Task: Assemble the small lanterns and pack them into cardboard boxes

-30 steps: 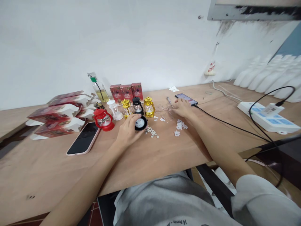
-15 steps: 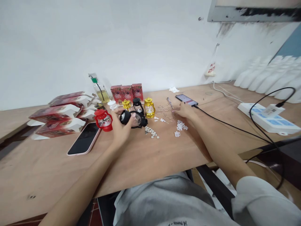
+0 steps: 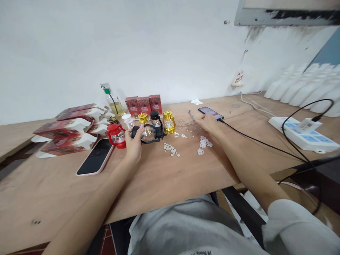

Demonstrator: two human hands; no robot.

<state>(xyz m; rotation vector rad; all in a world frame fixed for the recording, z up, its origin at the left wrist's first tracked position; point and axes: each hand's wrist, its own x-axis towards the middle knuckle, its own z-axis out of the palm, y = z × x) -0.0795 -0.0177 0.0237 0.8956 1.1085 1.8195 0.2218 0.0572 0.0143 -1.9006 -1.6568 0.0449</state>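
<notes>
My left hand is closed round the base end of a small black lantern, which lies on its side in the air with its top toward the right. Over on the right, the fingertips of my right hand are pinched together at the near end of a slim screwdriver. Bent wire handles lie just below those fingers. Small button cells and white plastic tabs are scattered on the table. Behind the held lantern stand a gold lantern and another black lantern.
A red lantern and a pink-edged phone are at left, beside folded red boxes. A bottle of yellow liquid stands behind. A cabled phone and a power strip lie to the right.
My left hand has turned the black lantern so its base no longer faces me and it lies more level. My right fingertips have moved slightly up to the screwdriver's end.
</notes>
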